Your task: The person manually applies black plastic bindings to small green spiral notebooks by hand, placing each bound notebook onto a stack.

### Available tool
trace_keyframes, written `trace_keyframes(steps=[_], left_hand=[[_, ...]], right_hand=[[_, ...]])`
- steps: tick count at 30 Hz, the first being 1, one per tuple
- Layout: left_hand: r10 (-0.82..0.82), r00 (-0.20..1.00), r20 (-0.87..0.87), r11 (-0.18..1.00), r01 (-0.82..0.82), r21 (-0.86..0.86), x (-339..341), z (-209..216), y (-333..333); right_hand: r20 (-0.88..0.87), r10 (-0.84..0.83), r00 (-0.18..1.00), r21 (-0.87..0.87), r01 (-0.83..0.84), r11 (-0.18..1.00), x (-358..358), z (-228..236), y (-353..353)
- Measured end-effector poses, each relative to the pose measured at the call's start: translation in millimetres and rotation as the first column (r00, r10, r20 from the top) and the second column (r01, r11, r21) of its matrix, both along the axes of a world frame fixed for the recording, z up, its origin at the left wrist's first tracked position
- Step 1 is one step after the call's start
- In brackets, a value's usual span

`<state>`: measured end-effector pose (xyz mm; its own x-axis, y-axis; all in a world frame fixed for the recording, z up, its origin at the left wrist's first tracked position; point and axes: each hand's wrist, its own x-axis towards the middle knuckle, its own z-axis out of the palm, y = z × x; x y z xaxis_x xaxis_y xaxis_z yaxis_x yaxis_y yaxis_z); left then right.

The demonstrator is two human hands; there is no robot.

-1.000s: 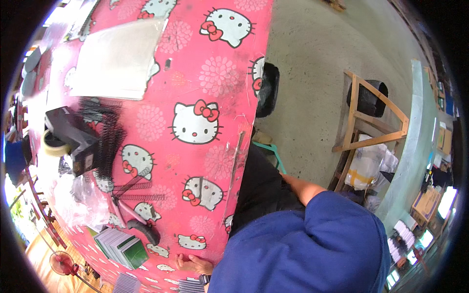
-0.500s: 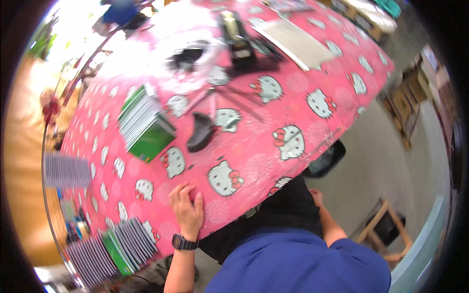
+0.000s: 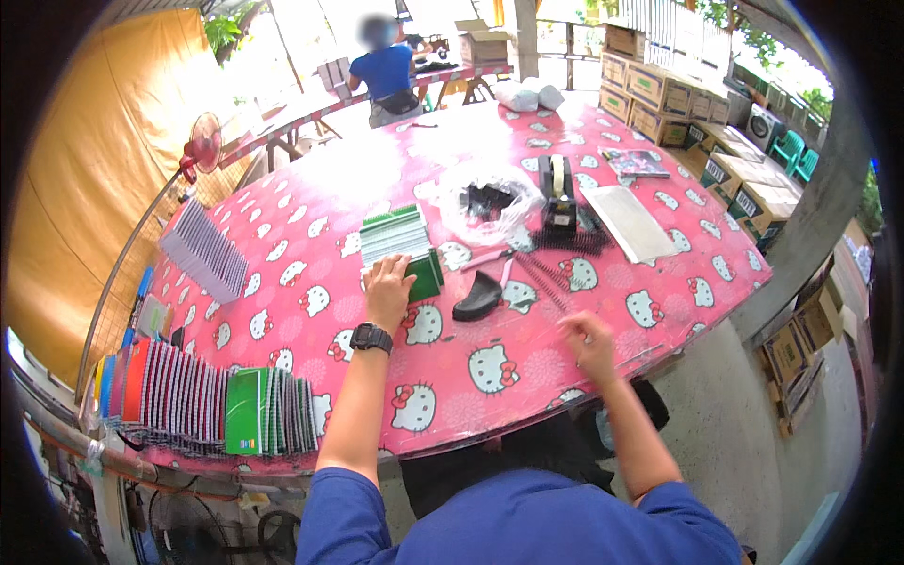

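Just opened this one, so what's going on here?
At a pink table, a person's left hand is on a stack of green-covered notebooks. The right hand, fingers loosely curled, is near the front edge, holding nothing discernible. Beyond it lie black spiral coils; spiral-bound notebooks stand in a row at front left.

Your table cover (image 3: pixel 541 377) glossy, smooth plastic; your mid-table notebooks (image 3: pixel 397 237) paper; farther bag (image 3: pixel 508 222) crinkled, thin plastic; your shirt (image 3: pixel 508 527) matt cloth.

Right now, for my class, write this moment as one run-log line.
left hand: on green-covered notebooks | right hand: half-curled, near black coils | tape dispenser: beyond coils
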<state>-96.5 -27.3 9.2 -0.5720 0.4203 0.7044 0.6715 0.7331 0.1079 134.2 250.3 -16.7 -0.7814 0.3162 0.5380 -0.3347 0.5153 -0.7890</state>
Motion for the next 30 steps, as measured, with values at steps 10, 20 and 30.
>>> trace_keyframes(steps=[10,20,30], left_hand=[[-0.087,0.987,0.132,0.996,0.081,0.044,-20.0,5.8,-1.7],[-0.163,0.825,0.541,0.985,0.169,0.039,103.7,33.9,-9.2],[-0.133,0.904,0.406,0.986,0.081,0.143,128.5,10.6,3.3]], right_hand=[[0.258,0.184,0.948,-0.331,-0.093,0.939,-6.1,-18.9,-10.6],[0.182,-0.332,0.925,0.554,0.183,0.812,-132.3,-10.9,33.6],[0.427,0.181,0.886,0.088,-0.240,0.967,-113.2,50.4,-1.3]])
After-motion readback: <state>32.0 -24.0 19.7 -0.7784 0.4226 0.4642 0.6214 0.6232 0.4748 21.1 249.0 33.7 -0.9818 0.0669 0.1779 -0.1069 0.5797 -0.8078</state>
